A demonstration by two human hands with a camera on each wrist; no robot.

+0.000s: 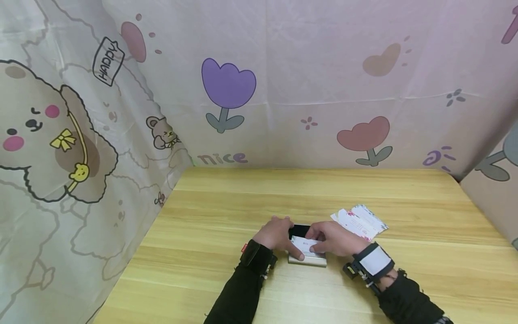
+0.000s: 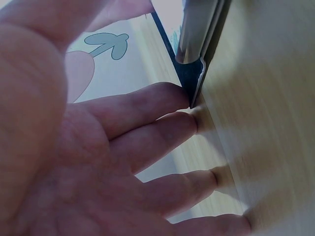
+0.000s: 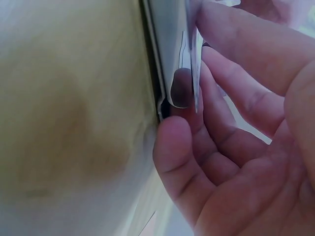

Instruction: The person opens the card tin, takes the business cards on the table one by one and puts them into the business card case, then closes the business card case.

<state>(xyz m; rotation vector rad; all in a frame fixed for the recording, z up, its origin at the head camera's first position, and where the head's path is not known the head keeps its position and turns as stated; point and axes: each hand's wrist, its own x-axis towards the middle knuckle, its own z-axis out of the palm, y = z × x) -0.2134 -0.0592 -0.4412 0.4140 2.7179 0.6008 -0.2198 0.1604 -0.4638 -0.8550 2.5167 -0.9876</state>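
Observation:
A silver card case (image 1: 308, 260) lies open on the wooden table (image 1: 226, 207), its dark inside (image 1: 298, 231) showing at the far end. My left hand (image 1: 276, 234) grips the case from the left, thumb across the top and fingertips (image 2: 194, 115) on the table at the case's corner (image 2: 197, 54). My right hand (image 1: 335, 239) comes in from the right and pinches a white printed card (image 1: 304, 245) lying over the case. In the right wrist view its fingers (image 3: 221, 59) curl round the case's rounded metal edge (image 3: 178, 73).
A fanned pile of several printed cards (image 1: 361, 222) lies just right of my right hand. Cartoon-print curtains (image 1: 283, 90) wall in the table at the back and both sides. Bare wood stretches to the left and behind the case.

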